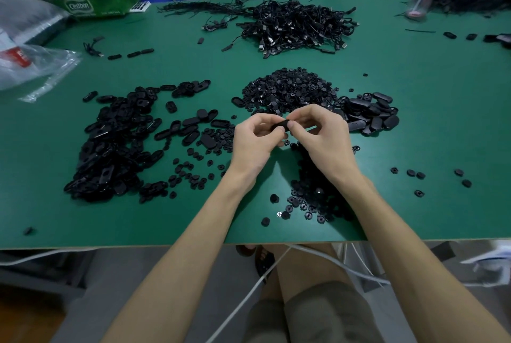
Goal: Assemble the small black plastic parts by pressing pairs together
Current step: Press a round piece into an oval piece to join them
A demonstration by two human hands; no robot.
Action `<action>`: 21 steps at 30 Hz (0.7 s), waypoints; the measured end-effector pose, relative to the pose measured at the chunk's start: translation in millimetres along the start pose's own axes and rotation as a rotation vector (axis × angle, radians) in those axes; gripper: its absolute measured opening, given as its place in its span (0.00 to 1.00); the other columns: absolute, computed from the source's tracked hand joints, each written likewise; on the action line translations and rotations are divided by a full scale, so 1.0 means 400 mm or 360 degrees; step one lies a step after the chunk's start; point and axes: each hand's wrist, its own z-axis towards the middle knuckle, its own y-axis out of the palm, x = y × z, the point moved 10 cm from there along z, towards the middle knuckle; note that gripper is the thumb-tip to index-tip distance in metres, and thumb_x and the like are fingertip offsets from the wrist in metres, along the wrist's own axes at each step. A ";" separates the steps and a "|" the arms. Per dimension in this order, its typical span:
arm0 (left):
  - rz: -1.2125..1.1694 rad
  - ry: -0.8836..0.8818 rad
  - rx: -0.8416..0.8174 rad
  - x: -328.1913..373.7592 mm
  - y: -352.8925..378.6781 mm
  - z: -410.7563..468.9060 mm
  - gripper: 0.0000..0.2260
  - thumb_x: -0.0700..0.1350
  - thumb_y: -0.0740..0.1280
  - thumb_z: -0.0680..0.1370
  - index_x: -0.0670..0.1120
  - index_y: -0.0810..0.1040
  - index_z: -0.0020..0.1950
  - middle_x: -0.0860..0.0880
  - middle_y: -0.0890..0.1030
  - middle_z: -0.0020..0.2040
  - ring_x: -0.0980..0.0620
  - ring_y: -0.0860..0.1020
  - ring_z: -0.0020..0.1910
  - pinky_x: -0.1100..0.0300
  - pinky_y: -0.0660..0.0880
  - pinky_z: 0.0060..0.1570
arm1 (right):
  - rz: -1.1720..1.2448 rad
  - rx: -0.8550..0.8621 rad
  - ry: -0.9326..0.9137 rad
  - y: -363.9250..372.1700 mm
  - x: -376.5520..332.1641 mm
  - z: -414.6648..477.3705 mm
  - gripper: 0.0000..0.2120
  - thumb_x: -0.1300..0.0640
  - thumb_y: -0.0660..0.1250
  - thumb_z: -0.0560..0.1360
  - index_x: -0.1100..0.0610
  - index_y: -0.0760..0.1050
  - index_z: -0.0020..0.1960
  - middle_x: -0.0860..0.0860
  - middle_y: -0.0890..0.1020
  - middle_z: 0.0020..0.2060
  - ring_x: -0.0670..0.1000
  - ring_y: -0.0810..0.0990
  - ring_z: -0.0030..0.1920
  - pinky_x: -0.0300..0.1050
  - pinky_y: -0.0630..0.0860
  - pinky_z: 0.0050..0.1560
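I have both hands together over the middle of the green table (414, 143). My left hand (253, 138) pinches one end of a small black oval part (280, 124) between thumb and curled fingers. My right hand (322, 135) pinches the other end, fingertips curled onto it. I cannot tell whether a second piece already sits in it, because the fingers cover most of it. I judge these parts featherlight, stiff moulded plastic, smooth enough to slip. So I would hold by the long edges and press with the thumb pads square over the centre. The heap of small round pieces (287, 91) lies just beyond the hands, and oval shells (116, 143) are piled to the left.
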 end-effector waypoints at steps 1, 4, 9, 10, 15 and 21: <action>0.0004 -0.0007 0.0011 -0.001 -0.002 0.000 0.05 0.34 0.72 0.77 0.42 0.84 0.50 0.45 0.86 0.43 0.51 0.84 0.41 0.52 0.83 0.50 | 0.0003 -0.0006 -0.0007 0.001 -0.002 0.000 0.04 0.62 0.72 0.77 0.56 0.84 0.49 0.43 0.85 0.42 0.41 0.82 0.44 0.31 0.75 0.44; -0.0005 -0.0031 0.0051 -0.001 -0.007 -0.001 0.06 0.33 0.72 0.75 0.43 0.85 0.48 0.40 0.86 0.44 0.40 0.85 0.46 0.44 0.83 0.55 | -0.0006 -0.0025 -0.0015 0.005 -0.006 -0.002 0.04 0.63 0.72 0.76 0.56 0.84 0.48 0.44 0.85 0.41 0.41 0.82 0.43 0.32 0.74 0.43; 0.0044 -0.0057 0.0088 -0.002 -0.007 -0.003 0.06 0.33 0.72 0.74 0.42 0.84 0.47 0.41 0.86 0.43 0.43 0.85 0.43 0.43 0.83 0.55 | -0.0031 -0.0046 -0.0023 0.009 -0.010 -0.002 0.04 0.64 0.73 0.76 0.56 0.84 0.48 0.45 0.85 0.41 0.40 0.82 0.42 0.32 0.74 0.42; 0.0060 -0.0058 0.0094 -0.003 -0.006 -0.003 0.06 0.33 0.72 0.74 0.43 0.84 0.47 0.41 0.86 0.43 0.43 0.85 0.43 0.44 0.83 0.54 | -0.0036 -0.0048 -0.0023 0.010 -0.010 -0.003 0.04 0.64 0.73 0.76 0.56 0.84 0.48 0.45 0.85 0.40 0.40 0.82 0.42 0.31 0.74 0.42; 0.0024 -0.0046 0.0073 -0.004 -0.006 -0.003 0.05 0.33 0.72 0.76 0.40 0.85 0.50 0.41 0.87 0.45 0.41 0.86 0.44 0.48 0.84 0.53 | -0.0034 -0.0021 -0.0011 0.006 -0.008 -0.003 0.05 0.64 0.72 0.76 0.56 0.84 0.48 0.44 0.85 0.40 0.40 0.82 0.42 0.32 0.75 0.43; -0.0138 -0.0050 0.0012 -0.003 -0.004 -0.003 0.06 0.34 0.73 0.78 0.38 0.85 0.54 0.41 0.87 0.44 0.43 0.87 0.43 0.50 0.84 0.52 | 0.0042 0.0001 0.0021 0.003 -0.002 -0.004 0.09 0.65 0.71 0.76 0.53 0.83 0.52 0.48 0.85 0.41 0.47 0.83 0.43 0.44 0.80 0.46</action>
